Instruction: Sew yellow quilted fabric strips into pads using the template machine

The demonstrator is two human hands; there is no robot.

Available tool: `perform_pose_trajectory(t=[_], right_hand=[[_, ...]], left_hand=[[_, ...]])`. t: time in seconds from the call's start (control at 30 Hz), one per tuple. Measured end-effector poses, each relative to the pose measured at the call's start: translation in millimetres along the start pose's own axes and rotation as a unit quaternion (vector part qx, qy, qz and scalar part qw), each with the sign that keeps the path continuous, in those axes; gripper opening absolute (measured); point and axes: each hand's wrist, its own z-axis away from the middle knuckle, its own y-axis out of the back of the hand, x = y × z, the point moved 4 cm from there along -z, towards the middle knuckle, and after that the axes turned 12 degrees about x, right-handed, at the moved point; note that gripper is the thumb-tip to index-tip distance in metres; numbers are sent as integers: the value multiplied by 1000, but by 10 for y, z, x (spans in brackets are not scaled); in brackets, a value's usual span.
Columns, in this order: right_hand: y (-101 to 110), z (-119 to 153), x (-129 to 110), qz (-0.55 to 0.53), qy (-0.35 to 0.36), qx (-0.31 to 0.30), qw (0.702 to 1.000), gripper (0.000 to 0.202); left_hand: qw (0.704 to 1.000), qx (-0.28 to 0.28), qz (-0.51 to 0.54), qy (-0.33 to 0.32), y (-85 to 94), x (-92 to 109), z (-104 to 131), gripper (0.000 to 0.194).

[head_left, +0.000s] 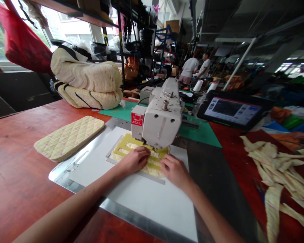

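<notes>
A yellow slotted template [121, 152] lies over a pale yellow quilted fabric piece [154, 171] under the head of a white sewing machine [163, 125]. My left hand [138, 159] rests on the template just left of the needle area, its fingers curled and pressed together. At the template's right edge, my right hand [174, 169] has thumb and forefinger pinched. A pale band of fabric shows between the two hands, but whether it is a separate strip is unclear. What the fingertips hold is hidden. Beneath everything is a white sheet [142, 206].
A stack of quilted pieces [69, 138] lies left on the red table [17, 162]. Behind it are taller fabric bundles [88, 81]. Loose fabric strips [273, 199] cover the right side, near a control screen [233, 109]. Two people stand in the background.
</notes>
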Motion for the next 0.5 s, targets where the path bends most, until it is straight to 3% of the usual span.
perform_pose_trajectory(t=[0.13,0.27,0.37,0.5], right_hand=[[9,19,30,0,-7,-6,1000,21],[20,52,44,-14,-23,-22,999,26],[110,166,52,-13,-32,-31,999,32],[330,402,99,-8,-44,-29,999,36]], left_hand=[[1000,13,3,-10,-57,-34,5,32],[998,40,43,-3,-4,30,13,28],[985,62,106,125,139,123,82,19],[935,108,147,303,435,242,370,45]])
